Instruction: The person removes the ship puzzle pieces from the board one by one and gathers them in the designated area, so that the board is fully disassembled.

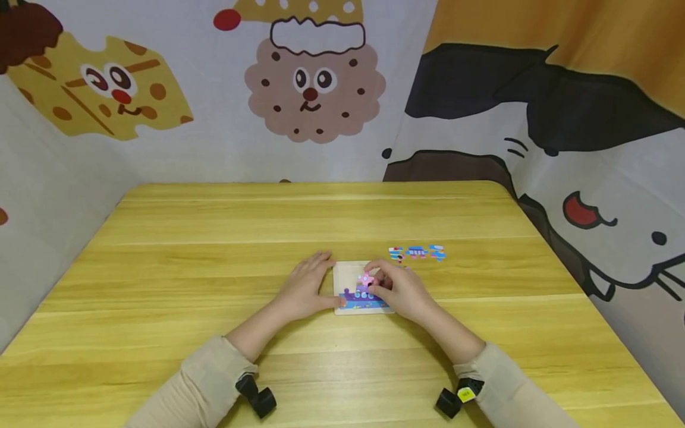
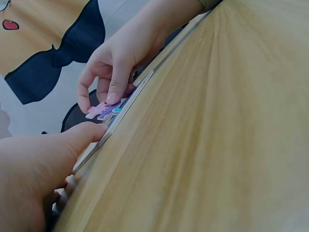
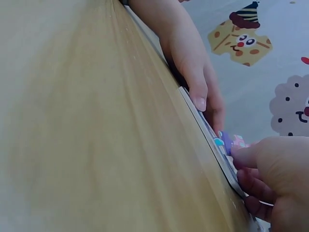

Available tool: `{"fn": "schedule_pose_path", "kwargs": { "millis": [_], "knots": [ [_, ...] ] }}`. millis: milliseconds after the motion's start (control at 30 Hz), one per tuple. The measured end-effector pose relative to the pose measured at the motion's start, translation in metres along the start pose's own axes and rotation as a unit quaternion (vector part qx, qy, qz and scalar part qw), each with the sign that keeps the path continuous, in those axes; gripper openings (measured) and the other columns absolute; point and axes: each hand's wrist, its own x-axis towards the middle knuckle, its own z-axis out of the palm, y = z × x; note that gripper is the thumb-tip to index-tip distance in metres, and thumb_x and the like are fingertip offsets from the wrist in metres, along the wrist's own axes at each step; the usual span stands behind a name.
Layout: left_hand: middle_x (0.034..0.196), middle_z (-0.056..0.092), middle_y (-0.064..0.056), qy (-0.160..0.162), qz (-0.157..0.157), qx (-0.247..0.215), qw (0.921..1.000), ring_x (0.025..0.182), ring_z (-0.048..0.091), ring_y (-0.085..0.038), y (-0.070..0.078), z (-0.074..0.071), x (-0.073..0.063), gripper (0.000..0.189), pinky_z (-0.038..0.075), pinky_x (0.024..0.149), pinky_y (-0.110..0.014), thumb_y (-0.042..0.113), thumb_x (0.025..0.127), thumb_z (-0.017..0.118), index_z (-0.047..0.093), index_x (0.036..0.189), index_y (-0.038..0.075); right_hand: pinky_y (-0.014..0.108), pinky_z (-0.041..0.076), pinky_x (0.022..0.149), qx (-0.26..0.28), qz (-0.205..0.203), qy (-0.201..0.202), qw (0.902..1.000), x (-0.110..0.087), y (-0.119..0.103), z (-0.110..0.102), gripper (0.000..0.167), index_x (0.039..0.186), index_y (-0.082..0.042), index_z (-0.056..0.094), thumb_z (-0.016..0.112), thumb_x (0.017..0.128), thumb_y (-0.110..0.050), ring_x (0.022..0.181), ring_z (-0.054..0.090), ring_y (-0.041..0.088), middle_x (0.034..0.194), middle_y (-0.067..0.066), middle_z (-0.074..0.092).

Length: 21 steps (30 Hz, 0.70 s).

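A backdrop (image 1: 316, 89) printed with a cookie, cheese and a large black-and-white animal stands beyond the fingers of both hands. Beneath them spreads the wood-grain desk (image 1: 187, 255). The left hand (image 1: 302, 291) lies with its fingers extended and thumb apart, the thumb tip touching the near left of a jigsaw tray (image 1: 348, 272); the right hand (image 1: 404, 292) is at the tray's other side. The tray lies between the two sets of fingers. A blue-and-purple picture strip (image 1: 355, 305) fills its near part, right of the left thumb tip. Three loose jigsaw pieces (image 1: 417, 252) lie on the desk just beyond the right fingers. Smallest, a pink jigsaw piece (image 1: 366, 279) is pinched between the right thumb and fingers over the tray; whether it joins the purple area below cannot be told.
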Motion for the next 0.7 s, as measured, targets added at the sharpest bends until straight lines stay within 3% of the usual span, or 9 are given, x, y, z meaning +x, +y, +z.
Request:
{"fn": "schedule_pose_path", "kwargs": {
  "millis": [267,500,700],
  "knots": [
    [0.155,0.024,-0.012,0.002,0.002,-0.008,1.0000,0.143,0.014,-0.029,0.0011,-0.0007,-0.0010,0.089,0.012,0.113,-0.051,0.056,0.079,0.069,0.039,0.145,0.003,0.025,0.043,0.051,0.013,0.005,-0.003,0.9999,-0.0029,0.0015,-0.0002,0.028,0.113,-0.017,0.061,0.071,0.087,-0.013,0.061,0.049,0.009,0.080,-0.009,0.057],
    [0.156,0.023,-0.010,-0.004,-0.001,-0.012,0.9999,0.144,0.012,-0.027,0.0006,0.0000,-0.0012,0.090,0.011,0.113,-0.050,0.058,0.079,0.068,0.039,0.145,0.004,0.027,0.044,0.053,-0.003,-0.001,0.007,1.0000,-0.0038,0.0014,0.0006,0.031,0.115,-0.021,0.062,0.073,0.086,-0.012,0.062,0.048,0.009,0.092,-0.007,0.065],
    [0.156,0.022,-0.010,-0.004,0.000,-0.011,0.9999,0.144,0.011,-0.027,0.0011,0.0005,-0.0009,0.090,0.010,0.113,-0.051,0.058,0.080,0.068,0.037,0.146,0.004,0.029,0.047,0.061,0.041,0.015,0.019,0.9989,-0.0040,0.0023,0.0008,0.029,0.111,-0.019,0.063,0.071,0.086,-0.006,0.069,0.053,0.012,0.081,-0.009,0.063]
  ]
}}
